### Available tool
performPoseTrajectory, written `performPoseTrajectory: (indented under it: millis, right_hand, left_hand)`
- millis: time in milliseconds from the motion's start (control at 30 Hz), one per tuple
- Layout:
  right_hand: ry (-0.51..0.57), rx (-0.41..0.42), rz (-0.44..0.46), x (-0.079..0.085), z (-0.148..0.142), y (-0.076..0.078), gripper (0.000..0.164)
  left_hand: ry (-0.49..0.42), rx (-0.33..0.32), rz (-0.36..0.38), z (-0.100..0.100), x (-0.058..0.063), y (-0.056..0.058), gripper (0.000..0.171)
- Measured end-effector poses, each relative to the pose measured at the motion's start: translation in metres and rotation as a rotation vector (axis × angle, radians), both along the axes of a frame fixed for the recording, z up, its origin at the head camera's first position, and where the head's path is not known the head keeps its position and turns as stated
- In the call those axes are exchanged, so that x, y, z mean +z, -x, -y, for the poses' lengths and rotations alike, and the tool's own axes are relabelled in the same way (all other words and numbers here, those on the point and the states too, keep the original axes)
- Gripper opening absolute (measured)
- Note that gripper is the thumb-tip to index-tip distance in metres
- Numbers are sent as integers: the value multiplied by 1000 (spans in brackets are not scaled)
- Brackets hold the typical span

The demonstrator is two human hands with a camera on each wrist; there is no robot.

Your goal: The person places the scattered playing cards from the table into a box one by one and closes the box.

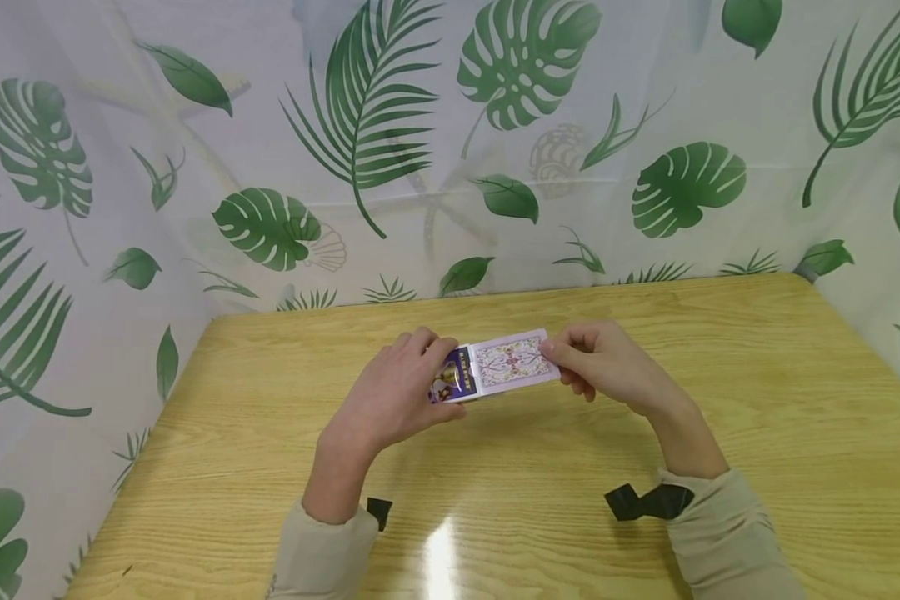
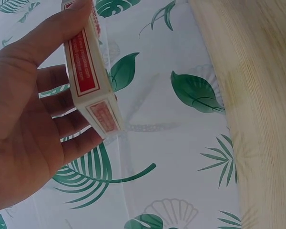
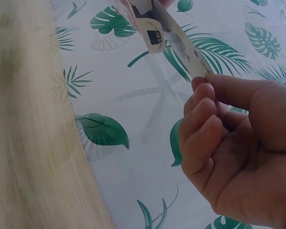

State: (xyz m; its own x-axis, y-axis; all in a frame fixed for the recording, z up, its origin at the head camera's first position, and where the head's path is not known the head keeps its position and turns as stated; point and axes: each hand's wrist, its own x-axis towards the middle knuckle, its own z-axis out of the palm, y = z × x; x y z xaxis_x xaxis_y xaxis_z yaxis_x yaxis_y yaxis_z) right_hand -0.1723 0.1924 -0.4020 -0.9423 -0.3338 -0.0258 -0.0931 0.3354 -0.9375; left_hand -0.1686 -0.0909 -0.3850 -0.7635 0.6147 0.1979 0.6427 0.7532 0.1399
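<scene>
My left hand (image 1: 393, 387) grips a small playing card box (image 1: 453, 375), thumb along one side and fingers along the other. Its top face shows a dark purple picture; red print panels mark the box sides (image 2: 86, 62) in the left wrist view. From the box's right end a playing card (image 1: 513, 362) with a pale, flowery back sticks out most of its length. Between thumb and forefinger, my right hand (image 1: 603, 362) pinches the card's outer end. An open box flap (image 3: 154, 36) hangs beside the card (image 3: 186, 45) in the right wrist view. Whether several cards are pinched, I cannot tell.
Both hands are above a wood-grain table (image 1: 532, 483). A white cloth with green leaf prints (image 1: 420, 208) hangs behind it and along the sides. Black straps (image 1: 648, 502) show near the sleeve cuffs.
</scene>
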Motion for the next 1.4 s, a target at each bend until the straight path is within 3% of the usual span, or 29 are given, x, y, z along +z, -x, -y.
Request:
performPoseTrajectory:
  millis: [333,633,1400]
  right_hand:
    - [137,207,13,-11,-14,5,25]
    - [169,212,52,-13,-15,7,25]
    - [174,259,33,-22,-13,12,21]
  left_hand:
    - [-20,-16,9,1,1,-1,71]
    - [-20,-23,22,-1,2,0,71]
    - [-11,-47,32,-4,4,-2,72]
